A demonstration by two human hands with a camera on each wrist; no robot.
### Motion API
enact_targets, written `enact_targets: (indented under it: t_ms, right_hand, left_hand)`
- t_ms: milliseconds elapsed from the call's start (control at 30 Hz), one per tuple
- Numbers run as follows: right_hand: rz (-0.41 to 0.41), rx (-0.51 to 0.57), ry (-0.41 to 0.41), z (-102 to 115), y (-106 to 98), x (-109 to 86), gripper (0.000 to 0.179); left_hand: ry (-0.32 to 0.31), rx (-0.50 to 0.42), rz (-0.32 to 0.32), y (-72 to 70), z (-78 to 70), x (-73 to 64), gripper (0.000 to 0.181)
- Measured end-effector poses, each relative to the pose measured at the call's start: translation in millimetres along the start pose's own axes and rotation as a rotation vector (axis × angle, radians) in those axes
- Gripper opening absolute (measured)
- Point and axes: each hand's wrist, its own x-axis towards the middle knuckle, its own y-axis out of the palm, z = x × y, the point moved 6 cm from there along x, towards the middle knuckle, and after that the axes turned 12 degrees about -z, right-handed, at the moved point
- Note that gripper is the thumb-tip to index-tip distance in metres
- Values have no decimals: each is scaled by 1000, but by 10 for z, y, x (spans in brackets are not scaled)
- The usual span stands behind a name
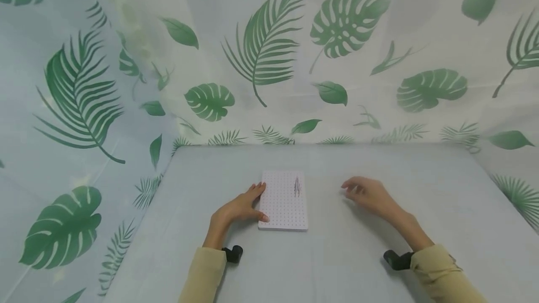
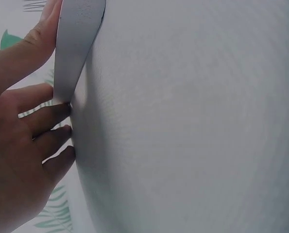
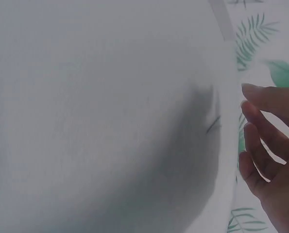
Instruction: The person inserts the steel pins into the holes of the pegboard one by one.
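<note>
A pale, thin rectangular board (image 1: 283,209) covered in rows of small dots lies on the table. Several thin dark strokes (image 1: 297,187) show near its upper right corner; whether they are marks or loose slivers I cannot tell. My left hand (image 1: 241,207) rests at the board's left edge, fingers spread, thumb on its lower left part. In the left wrist view the thumb and fingers touch the board's side (image 2: 78,43). To the right, apart from the board, my right hand (image 1: 370,195) hovers with loosely bent fingers and nothing visible between them.
A pale cloth-covered table (image 1: 337,265) spreads around the board. In the right wrist view a short dark line (image 3: 213,124) shows on the surface near the right fingertips. Leaf-printed curtains (image 1: 269,50) stand at the back and sides. Each wrist wears a black camera mount (image 1: 233,254).
</note>
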Motion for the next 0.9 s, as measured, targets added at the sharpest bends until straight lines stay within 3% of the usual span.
enact_targets:
  t_ms: [167, 533, 900]
  right_hand:
    - [16, -25, -10, -116, -42, -21, 27]
    - [149, 7, -42, -283, -48, -2, 47]
    - [162, 24, -31, -334, -5, -26, 51]
  left_hand:
    - [8, -13, -7, -17, -22, -10, 103]
    - [8, 31, 4, -8, 39, 6, 102]
    - [1, 16, -2, 4, 32, 3, 103]
